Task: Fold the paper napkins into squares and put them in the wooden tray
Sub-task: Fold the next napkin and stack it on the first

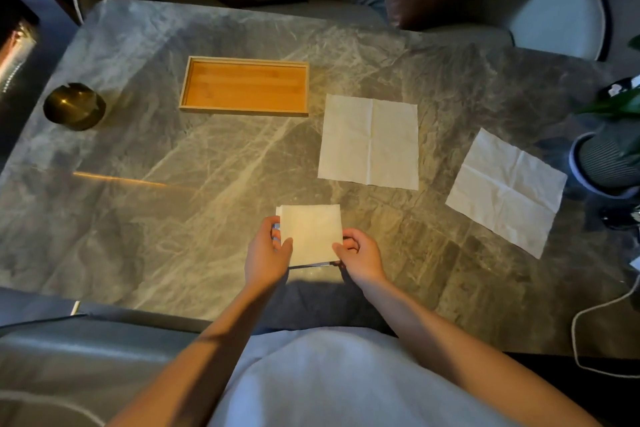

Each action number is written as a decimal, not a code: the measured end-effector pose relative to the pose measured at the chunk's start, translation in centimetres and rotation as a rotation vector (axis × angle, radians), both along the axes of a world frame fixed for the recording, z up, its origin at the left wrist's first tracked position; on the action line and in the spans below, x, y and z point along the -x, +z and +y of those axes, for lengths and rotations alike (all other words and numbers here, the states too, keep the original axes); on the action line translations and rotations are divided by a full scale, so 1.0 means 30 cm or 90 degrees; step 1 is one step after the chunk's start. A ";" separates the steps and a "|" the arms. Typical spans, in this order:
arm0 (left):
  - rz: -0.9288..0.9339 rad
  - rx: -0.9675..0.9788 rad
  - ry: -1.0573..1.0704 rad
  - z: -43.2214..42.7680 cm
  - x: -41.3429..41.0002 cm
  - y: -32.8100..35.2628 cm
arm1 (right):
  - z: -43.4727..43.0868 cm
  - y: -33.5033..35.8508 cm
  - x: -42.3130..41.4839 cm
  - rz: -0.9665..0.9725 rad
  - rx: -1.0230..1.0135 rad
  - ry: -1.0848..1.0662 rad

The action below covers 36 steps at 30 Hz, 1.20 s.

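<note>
Working over the grey marbled counter (173,184), with the wooden tray (244,112) lying bare at upper centre-left. Seeing two sheets not yet folded to its right: the centre napkin (369,142) flat near the tray's lower right corner, the far-right napkin (505,191) flat beside a plant pot (606,163). Holding the folded napkin (311,232) at lower centre, close to the near counter edge, with the left hand (265,253) pinching its left side and the right hand (360,255) pinching its lower right corner. Judging by a layer peeking out at the upper left corner, worth squaring the edges and pressing the crease before carrying. Likely best carried up and left across bare counter, well clear of the brass bowl (74,106) at far left.
</note>
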<state>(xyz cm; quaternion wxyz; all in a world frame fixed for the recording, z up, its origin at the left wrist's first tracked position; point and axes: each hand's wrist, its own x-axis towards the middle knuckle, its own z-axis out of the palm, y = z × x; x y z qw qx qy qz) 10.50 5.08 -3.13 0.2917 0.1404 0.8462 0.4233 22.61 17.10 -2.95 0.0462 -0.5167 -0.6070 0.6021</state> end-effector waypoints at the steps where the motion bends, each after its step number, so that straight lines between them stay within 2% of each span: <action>1: 0.004 0.018 -0.004 -0.004 0.013 -0.011 | -0.006 -0.006 0.013 -0.004 -0.004 -0.003; 9: -0.011 0.075 -0.048 -0.039 0.076 -0.082 | -0.061 -0.059 0.046 -0.050 -0.037 -0.025; 14: 0.008 0.076 -0.115 -0.043 0.102 -0.098 | -0.083 -0.076 0.042 -0.056 -0.049 -0.038; 25: 0.033 0.098 -0.155 -0.044 0.151 -0.095 | -0.090 -0.071 0.057 -0.048 -0.099 -0.103; 29: 0.077 0.097 -0.167 -0.055 0.180 -0.091 | -0.086 -0.066 0.047 -0.053 -0.090 -0.094; 36: 0.080 0.107 -0.181 -0.062 0.181 -0.079 | -0.088 -0.074 0.039 -0.050 -0.101 -0.081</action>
